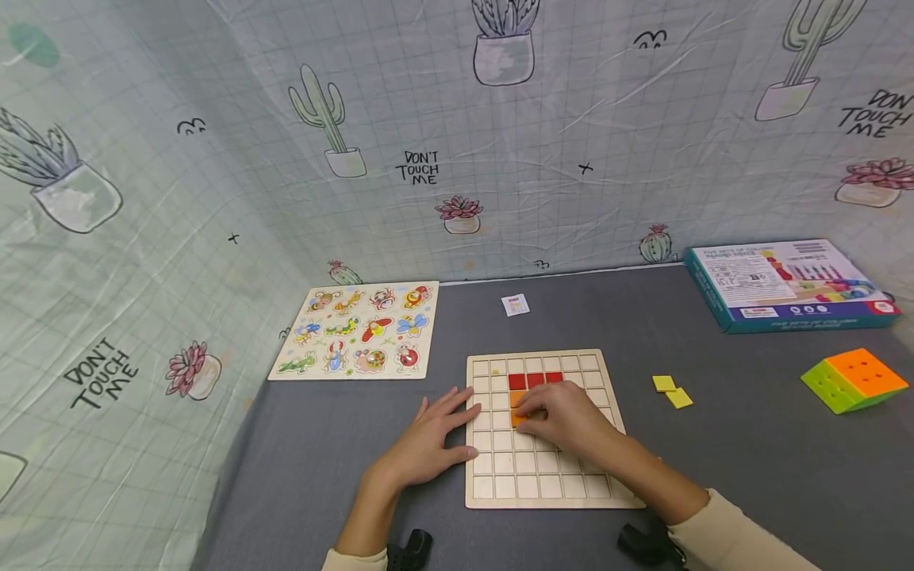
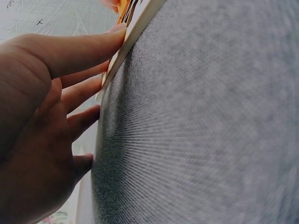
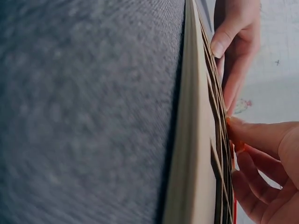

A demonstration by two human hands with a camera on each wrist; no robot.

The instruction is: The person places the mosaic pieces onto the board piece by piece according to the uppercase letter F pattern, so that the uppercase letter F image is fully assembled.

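A square wooden grid board (image 1: pixel 500 485) lies on the grey table. Three red tiles (image 1: pixel 535 380) show in a row in its upper cells, with orange square tiles (image 1: pixel 517 399) below the leftmost one. My right hand (image 1: pixel 571 419) pinches an orange tile (image 3: pixel 239 147) between thumb and fingers, low over the grid; those fingers partly cover it. Spread along the board's left edge, my left hand (image 1: pixel 427 446) touches the rim with thumb and fingertips. In the left wrist view, its thumb (image 2: pixel 88 53) lies against the wooden edge.
Two yellow tiles (image 1: pixel 671 391) lie right of the board. Farther right are an orange-and-green puzzle cube (image 1: pixel 853 382) and a flat teal box (image 1: pixel 793 285). An insect picture puzzle (image 1: pixel 357 331) lies at the back left, a small white packet (image 1: pixel 515 305) behind the board.
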